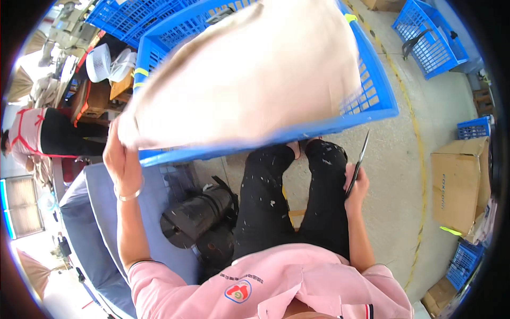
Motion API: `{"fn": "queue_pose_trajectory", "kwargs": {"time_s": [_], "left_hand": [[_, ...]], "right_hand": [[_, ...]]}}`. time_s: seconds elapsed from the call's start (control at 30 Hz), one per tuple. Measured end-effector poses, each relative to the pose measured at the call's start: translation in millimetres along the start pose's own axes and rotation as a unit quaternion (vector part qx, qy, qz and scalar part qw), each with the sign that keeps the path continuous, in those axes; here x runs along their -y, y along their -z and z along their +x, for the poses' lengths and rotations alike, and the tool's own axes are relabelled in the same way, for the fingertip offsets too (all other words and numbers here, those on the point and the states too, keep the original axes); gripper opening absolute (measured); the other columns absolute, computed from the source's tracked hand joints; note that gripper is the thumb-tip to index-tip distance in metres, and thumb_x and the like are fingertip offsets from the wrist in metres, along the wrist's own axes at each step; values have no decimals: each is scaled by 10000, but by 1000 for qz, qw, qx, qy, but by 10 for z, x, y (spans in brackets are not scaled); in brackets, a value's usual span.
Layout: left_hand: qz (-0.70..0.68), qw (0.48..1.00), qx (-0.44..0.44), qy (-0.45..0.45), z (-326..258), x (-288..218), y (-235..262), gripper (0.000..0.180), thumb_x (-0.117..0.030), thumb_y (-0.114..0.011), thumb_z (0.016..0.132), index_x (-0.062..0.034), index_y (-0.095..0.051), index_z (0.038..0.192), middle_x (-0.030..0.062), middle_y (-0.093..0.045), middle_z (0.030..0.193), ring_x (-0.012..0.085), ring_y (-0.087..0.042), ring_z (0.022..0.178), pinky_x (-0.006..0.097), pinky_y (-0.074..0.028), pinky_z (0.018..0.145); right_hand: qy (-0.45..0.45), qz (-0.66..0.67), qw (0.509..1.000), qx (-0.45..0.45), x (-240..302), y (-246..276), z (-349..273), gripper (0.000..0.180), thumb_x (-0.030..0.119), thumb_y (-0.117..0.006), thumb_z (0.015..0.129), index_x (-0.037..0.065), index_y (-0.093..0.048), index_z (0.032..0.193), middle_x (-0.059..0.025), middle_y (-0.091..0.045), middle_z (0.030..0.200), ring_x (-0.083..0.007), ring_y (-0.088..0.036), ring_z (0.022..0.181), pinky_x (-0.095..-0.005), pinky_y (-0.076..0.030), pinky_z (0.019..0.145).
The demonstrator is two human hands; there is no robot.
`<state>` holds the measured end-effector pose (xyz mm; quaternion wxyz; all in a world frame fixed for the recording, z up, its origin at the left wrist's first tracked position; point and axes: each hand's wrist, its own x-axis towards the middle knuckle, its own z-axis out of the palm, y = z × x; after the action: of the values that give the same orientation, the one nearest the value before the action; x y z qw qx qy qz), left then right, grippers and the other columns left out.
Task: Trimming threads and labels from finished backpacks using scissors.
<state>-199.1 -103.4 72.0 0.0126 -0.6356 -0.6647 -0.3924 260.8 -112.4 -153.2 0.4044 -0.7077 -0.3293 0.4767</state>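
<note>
A large cream cloth (255, 80), blurred by motion, spreads over a blue plastic crate (383, 101) in front of my knees. My left hand (122, 162) is closed on the cloth's near left corner, just outside the crate's rim. Out to the right, beside my knee, my right hand (357, 187) is closed around a pair of scissors (360, 159). Their slim blade points up and away, apart from the cloth and the crate. The crate's contents under the cloth are hidden.
Left of my legs lie a dark roll (196, 215) and blue-grey padded material (109, 207). A cardboard box (459, 186) and another blue crate (430, 45) stand on the right. A white fan (103, 63) and a person (45, 133) are at far left.
</note>
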Motion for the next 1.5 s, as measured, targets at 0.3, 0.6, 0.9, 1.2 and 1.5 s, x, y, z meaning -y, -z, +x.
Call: {"fn": "queue_pose_trajectory", "kwargs": {"time_s": [0.3, 0.6, 0.9, 1.2, 1.5], "left_hand": [[-265, 910, -52, 315, -2205, 70, -528, 480, -276, -460, 1041, -29, -395, 1448, 139, -381, 1513, 250, -388, 1362, 363, -337, 1103], [-429, 764, -52, 479, -2669, -289, -982, 484, -224, -668, 933, -6, -506, 1334, 72, -601, 1263, 194, -581, 1137, 340, -459, 979], [-560, 646, -61, 515, -2731, -82, -945, 452, -157, -677, 919, -7, -525, 1318, 75, -621, 1248, 187, -605, 1108, 342, -471, 973], [-583, 624, -37, 519, -2760, -26, -936, 497, -175, -650, 945, 5, -465, 1369, 109, -584, 1319, 228, -590, 1162, 371, -469, 1005], [-590, 608, -15, 531, -2767, 8, -931, 521, -198, -640, 954, 12, -438, 1385, 111, -578, 1325, 236, -585, 1168, 387, -474, 1003]], "right_hand": [[-47, 259, 924, 276, 225, -272, -268, 430, 461, -530, 983, 40, -532, 1067, -192, -661, 1122, -222, -679, 905, -304, -517, 704], [52, 1, 973, 225, 349, -501, -722, 302, 295, -739, 880, 55, -558, 915, -28, -608, 775, -112, -593, 678, -246, -447, 580], [304, -338, 876, 159, 390, -362, -536, 596, 542, -750, 772, -8, -577, 924, -132, -587, 888, -324, -599, 783, -401, -495, 693], [388, -375, 827, 156, 606, -470, -469, 652, 583, -739, 765, -21, -547, 918, -146, -589, 874, -366, -634, 791, -434, -511, 642], [428, -350, 824, 127, 489, -588, -504, 570, 505, -759, 785, -3, -510, 850, -153, -596, 802, -360, -639, 702, -418, -510, 572]]}}
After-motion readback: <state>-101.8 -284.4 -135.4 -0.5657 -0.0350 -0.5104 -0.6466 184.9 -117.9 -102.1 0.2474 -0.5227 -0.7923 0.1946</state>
